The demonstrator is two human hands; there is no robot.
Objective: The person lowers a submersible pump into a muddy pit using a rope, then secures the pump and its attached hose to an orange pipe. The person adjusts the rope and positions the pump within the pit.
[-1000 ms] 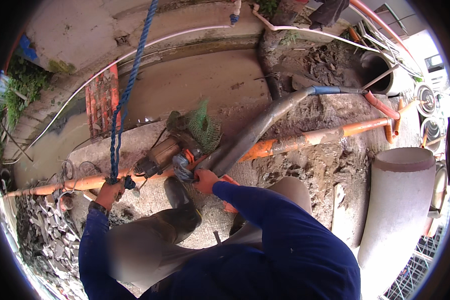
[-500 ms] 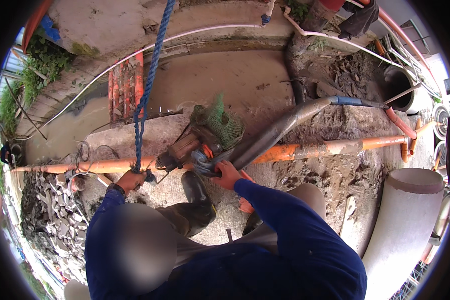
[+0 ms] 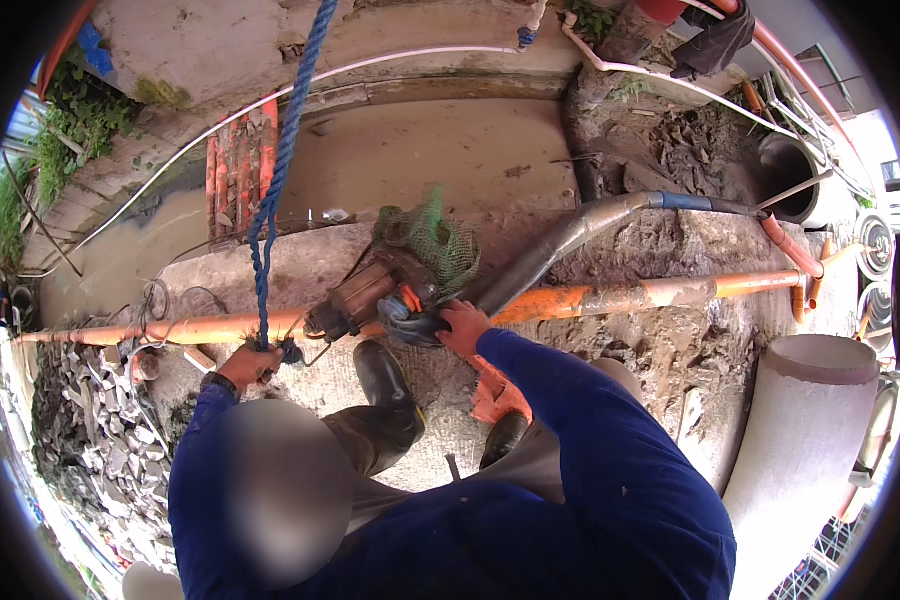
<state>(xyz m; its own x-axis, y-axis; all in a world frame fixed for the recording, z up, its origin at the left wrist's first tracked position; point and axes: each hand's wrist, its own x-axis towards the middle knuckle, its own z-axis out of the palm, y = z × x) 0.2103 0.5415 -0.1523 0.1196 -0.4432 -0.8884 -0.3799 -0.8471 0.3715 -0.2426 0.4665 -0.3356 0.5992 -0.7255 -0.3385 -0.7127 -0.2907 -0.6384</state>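
Note:
My left hand [image 3: 248, 367] is closed around the lower end of a blue rope [image 3: 288, 150], which runs up out of view. To its right, a muddy brown water pump [image 3: 360, 297] lies tilted across the orange pipe. Green netting [image 3: 440, 245] bunches at its far end, and a grey wrapping with an orange bit [image 3: 408, 324] covers its near right side. A thick dark hose [image 3: 545, 255] stretches from there toward the upper right. My right hand [image 3: 464, 327] grips the near end of this hose beside the wrapping, fingers bent over it and partly hidden.
Brown water [image 3: 440, 150] fills the pit beyond the ledge. A long orange pipe [image 3: 660, 295] crosses in front of my black boots [image 3: 385, 385]. Rubble [image 3: 110, 450] lies at left, a large concrete pipe [image 3: 805, 430] at right. Red-orange pipes [image 3: 240, 170] stand in the water.
The view has shifted slightly. My right hand stays at the hose end, and more of a red-orange piece shows between the boots. The left hand keeps its hold on the rope.

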